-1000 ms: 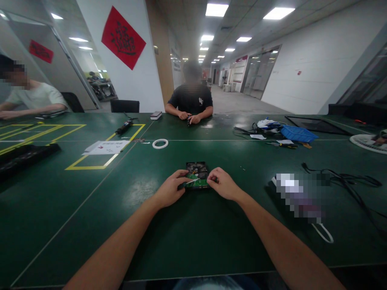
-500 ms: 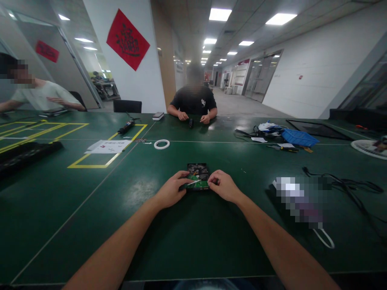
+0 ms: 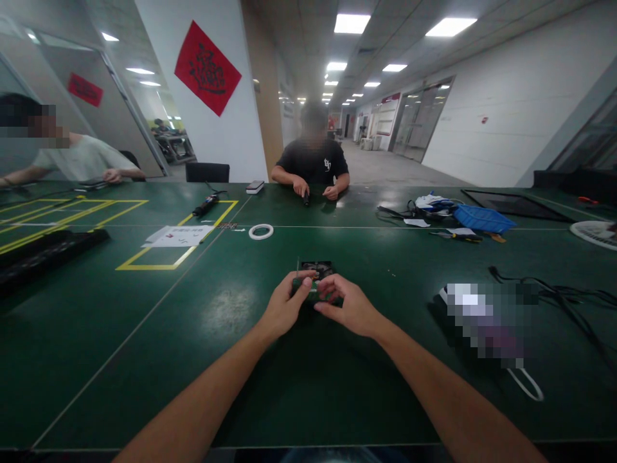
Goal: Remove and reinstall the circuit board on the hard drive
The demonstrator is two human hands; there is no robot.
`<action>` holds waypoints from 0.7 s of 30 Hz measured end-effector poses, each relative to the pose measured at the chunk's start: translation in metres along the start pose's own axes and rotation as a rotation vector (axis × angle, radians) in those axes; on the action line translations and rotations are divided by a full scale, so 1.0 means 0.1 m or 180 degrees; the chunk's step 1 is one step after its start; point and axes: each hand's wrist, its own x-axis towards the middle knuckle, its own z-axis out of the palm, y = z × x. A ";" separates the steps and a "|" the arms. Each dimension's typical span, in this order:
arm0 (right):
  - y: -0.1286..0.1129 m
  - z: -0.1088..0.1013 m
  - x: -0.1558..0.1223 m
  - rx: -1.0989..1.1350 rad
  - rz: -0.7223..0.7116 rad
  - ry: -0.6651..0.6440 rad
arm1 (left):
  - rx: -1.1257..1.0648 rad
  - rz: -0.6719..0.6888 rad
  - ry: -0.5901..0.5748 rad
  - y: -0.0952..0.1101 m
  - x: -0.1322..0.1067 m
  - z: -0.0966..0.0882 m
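Between thumb and fingers of our left hand we seem to hold a thin grey shaft, which stands nearly upright beside the fingertips; its lower end is hidden. Our right hand is loosely curled, thumb set apart from the fingers, and we cannot tell whether it pinches anything. Both hands meet over a black rectangular hard drive with a green circuit board, which lies about midway along the dark green tabletop, between its near and far edges. Our fingers cover much of the board, and the drive's dark far end shows beyond them. Farther off and to the left of the drive lies a white ring of tape, near a white printed sheet inside a yellow-taped outline. Toward the far right corner sits a blue plastic basket, with a yellow-and-black hand tool just in front. Nearer the right edge lie a pixelated object with a white loop and black cables. Across the far edge, a person in a black shirt has one hand on a small black object.
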 end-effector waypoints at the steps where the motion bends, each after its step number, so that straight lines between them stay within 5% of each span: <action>1: -0.07 0.08 -0.02 0.0079 -0.0103 -0.0167 | -0.0300 -0.0070 -0.0034 0.05 -0.03 0.07; 4: -0.18 0.22 -0.06 0.0128 -0.0150 -0.0307 | -0.0701 -0.0128 -0.0262 0.14 -0.12 0.22; 8: -0.13 0.14 -0.05 0.0195 -0.0114 -0.0182 | -0.0205 0.0201 -0.0372 0.15 -0.16 0.20; 14: 0.17 -0.18 0.04 0.0141 0.0218 0.0891 | 0.0846 0.0487 -0.0187 0.01 -0.09 0.07; 21: 0.36 -0.48 0.05 -0.0353 0.0552 0.1581 | 0.1407 0.0448 -0.0260 -0.13 -0.05 0.03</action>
